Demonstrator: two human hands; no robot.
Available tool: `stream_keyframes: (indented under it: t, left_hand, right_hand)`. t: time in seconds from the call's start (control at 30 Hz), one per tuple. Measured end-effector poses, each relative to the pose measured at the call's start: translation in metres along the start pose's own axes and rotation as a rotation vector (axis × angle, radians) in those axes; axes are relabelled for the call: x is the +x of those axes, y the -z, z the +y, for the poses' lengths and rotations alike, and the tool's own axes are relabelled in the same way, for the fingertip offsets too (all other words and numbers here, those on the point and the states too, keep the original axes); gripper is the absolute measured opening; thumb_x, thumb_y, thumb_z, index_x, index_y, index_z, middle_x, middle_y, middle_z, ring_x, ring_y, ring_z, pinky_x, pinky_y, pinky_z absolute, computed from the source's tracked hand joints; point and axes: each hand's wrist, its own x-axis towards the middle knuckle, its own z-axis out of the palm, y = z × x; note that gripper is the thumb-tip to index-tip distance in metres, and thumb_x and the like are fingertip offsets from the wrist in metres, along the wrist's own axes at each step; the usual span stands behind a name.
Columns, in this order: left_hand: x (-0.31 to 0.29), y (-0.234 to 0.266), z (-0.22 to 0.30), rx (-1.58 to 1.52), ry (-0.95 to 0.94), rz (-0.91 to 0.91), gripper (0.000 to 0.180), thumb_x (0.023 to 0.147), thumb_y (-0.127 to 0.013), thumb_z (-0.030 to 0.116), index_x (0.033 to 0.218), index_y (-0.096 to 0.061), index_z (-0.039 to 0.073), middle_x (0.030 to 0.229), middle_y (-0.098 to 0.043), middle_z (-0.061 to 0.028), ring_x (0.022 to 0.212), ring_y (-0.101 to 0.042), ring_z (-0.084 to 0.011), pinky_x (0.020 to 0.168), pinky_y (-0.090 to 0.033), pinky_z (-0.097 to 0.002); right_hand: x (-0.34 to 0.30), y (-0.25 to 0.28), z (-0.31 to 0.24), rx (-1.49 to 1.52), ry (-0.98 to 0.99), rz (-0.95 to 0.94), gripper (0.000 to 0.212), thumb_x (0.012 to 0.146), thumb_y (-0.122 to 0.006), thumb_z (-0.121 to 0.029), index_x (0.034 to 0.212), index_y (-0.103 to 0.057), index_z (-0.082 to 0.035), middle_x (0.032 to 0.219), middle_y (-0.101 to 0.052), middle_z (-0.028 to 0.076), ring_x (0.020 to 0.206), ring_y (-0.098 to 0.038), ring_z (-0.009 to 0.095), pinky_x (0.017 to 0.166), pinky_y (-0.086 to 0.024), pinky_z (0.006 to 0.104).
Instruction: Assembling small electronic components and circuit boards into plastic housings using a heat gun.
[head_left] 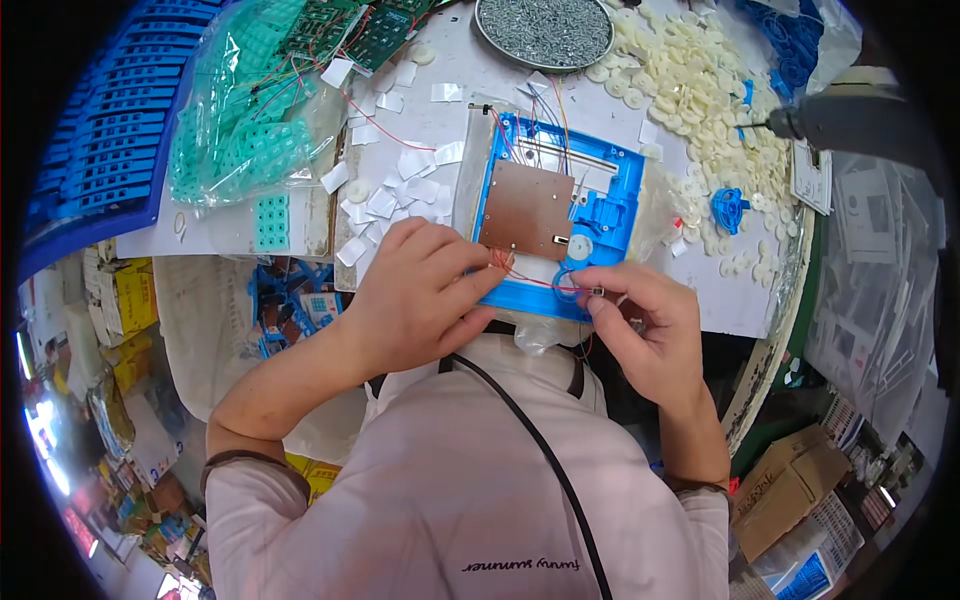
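In front of me on the table lies an open blue plastic housing [625, 215]. A brown circuit board [527, 208] sits inside it, with thin red wires [535, 279] at its near edge. My left hand [425, 290] is closed over the housing's near left corner, fingertips beside the wires. Between the thumb and fingers of my right hand [650, 325] is a small metallic part [597, 292] on the red wires, just over the housing's near right corner. A whitish round disc [579, 248] shows in the housing near it.
White paper pieces [400, 190] lie scattered left of the housing. Beyond it stands a round tray of screws [480, 30]. Cream plastic discs [690, 90] spread at the right, near a dark power screwdriver [850, 122]. Bagged green parts [240, 150] and circuit boards [385, 38] lie far left.
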Motion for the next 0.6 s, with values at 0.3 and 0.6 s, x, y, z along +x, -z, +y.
stream_keyframes:
  t: [0.3,0.6]
  left_hand:
    - [-0.007,-0.009,0.003,0.166,0.001,-0.128,0.058,0.079,-0.077,0.031,0.132,-0.061,0.014,0.118,-0.059,-0.0022,0.102,-0.055,-0.0229,0.097,-0.036,-0.0484]
    - [-0.013,-0.011,-0.009,0.085,-0.052,-0.061,0.058,0.074,-0.081,0.023,0.128,-0.063,0.011,0.119,-0.063,-0.0027,0.097,-0.06,-0.0233,0.101,-0.035,-0.0531]
  right_hand:
    - [0.003,0.0,-0.007,-0.257,0.049,-0.165,0.016,0.09,-0.069,-0.009,0.103,-0.075,-0.003,0.086,-0.072,0.012,0.067,-0.067,0.023,0.06,-0.052,0.03]
    - [0.009,0.024,-0.018,-0.786,0.252,-0.153,0.016,0.086,-0.073,-0.012,0.101,-0.074,-0.007,0.081,-0.07,0.012,0.071,-0.065,0.031,0.062,-0.051,0.0419]
